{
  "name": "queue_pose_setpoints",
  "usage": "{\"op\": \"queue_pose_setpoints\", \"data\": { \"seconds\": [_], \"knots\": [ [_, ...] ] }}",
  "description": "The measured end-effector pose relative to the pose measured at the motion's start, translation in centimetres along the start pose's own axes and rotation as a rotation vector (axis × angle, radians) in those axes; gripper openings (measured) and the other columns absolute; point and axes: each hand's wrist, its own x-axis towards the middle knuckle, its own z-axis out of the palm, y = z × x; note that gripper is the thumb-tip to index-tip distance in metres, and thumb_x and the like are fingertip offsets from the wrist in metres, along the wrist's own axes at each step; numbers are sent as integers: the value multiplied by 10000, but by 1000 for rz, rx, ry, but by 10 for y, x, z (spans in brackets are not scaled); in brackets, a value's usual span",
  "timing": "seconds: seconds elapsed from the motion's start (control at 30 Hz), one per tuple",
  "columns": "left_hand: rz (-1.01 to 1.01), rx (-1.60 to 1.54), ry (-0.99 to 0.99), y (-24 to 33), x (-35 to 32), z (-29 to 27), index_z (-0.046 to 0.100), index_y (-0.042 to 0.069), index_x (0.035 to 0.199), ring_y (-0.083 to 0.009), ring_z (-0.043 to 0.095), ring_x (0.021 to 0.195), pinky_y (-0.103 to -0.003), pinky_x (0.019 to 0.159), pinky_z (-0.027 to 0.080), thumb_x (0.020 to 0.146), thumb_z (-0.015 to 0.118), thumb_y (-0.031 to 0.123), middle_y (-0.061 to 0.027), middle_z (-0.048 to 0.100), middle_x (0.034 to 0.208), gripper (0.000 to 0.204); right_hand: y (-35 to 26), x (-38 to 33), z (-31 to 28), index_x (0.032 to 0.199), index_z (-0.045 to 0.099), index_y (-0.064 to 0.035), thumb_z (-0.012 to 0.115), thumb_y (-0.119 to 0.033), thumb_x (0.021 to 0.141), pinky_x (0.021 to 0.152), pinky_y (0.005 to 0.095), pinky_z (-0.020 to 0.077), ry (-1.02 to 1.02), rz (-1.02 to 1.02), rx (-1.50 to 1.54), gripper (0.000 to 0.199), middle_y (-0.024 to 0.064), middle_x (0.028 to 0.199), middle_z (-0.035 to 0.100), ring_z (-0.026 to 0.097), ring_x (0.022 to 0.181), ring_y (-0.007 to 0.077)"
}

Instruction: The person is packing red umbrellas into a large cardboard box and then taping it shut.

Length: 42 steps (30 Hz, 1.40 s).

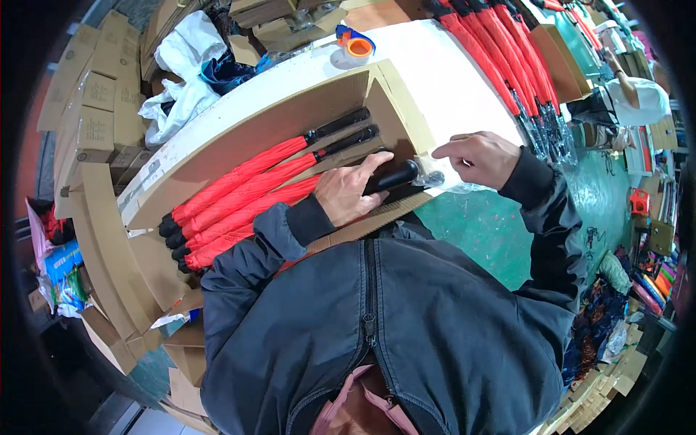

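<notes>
Several red folded umbrellas with black handles lie side by side in a long open cardboard box. My left hand reaches over the near side of the box, its thumb and index finger on either side of a black umbrella handle. The handle's end points toward the box's right wall. Just right of that wall is my right hand, with bent fingers and the index finger toward the box. Clear plastic film shows between the handle's end and this hand; whether the fingers grip it I cannot tell.
The box stands on a white table with an orange tape roll in a dispenser. More red umbrellas lie at the far right. Cardboard cartons are stacked at left. A person in a white top is at the right.
</notes>
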Motion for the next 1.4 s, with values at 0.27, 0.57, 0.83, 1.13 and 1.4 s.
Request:
{"op": "queue_pose_setpoints", "data": {
  "seconds": [0.27,0.57,0.83,1.13,1.4],
  "knots": [
    [81,-254,-77,22,24,-4,431,138,1328,-288,654,958,-371,842,503,792,728,248,-155,665,1030,622,-1,21,9,1035,665,-43,535,-21,716,646,382,479,-6,-26,3,345,159,781,639,606,678,300],
    [-60,-279,-20,12,17,-9,576,61,1151,-238,641,943,-353,846,493,830,688,301,-146,655,1020,416,-13,28,16,1063,618,-26,602,-15,776,692,338,497,222,-9,110,288,107,833,622,617,743,245],
    [-58,-110,11,-79,-14,-21,562,95,1085,-314,641,833,-394,724,504,857,623,314,-154,642,889,321,27,0,19,1177,577,-36,614,-60,870,791,286,500,686,39,178,310,62,951,609,597,883,145],
    [-282,427,-271,-182,-60,43,581,133,1121,-386,635,837,-505,701,502,793,674,367,-189,663,885,414,109,-17,83,1166,586,-17,654,-94,850,714,267,504,565,237,467,331,52,809,641,604,751,118],
    [-459,518,-340,-114,-24,35,588,123,1124,-374,632,853,-507,697,500,755,711,364,-185,663,927,458,209,-46,35,1115,606,-26,655,-104,838,714,302,509,549,195,528,292,99,824,665,641,768,169]
  ]
}}
